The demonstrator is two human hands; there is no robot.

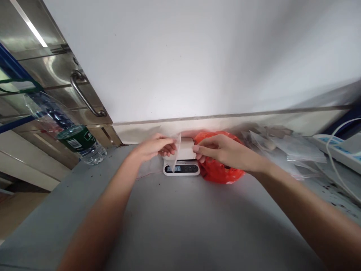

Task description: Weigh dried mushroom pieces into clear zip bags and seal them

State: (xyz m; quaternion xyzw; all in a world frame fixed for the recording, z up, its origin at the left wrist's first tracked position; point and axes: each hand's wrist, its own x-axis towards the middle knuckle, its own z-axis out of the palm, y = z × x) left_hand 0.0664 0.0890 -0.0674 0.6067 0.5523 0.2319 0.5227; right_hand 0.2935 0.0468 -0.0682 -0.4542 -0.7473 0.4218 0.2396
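My left hand (158, 146) pinches a small clear plastic bag (177, 150), which hangs over the left part of a white digital scale (184, 148). The scale's lit display shows digits, partly behind the bag. On the scale's other side, my right hand (216, 149) has thumb and fingertips pressed together; whatever is between them is too small to make out. Under and behind that hand lies a crumpled red plastic bag (225, 175) with dark contents, close against the scale. Another clear plastic bag (149, 167) lies flat to the left of the scale.
A large plastic water bottle (81, 145) with a green label stands at the left edge of the grey table (175, 218). Several clear bags (296, 146) are piled at the right, near a white device (338, 146) with a cable (332, 158). A white wall rises behind.
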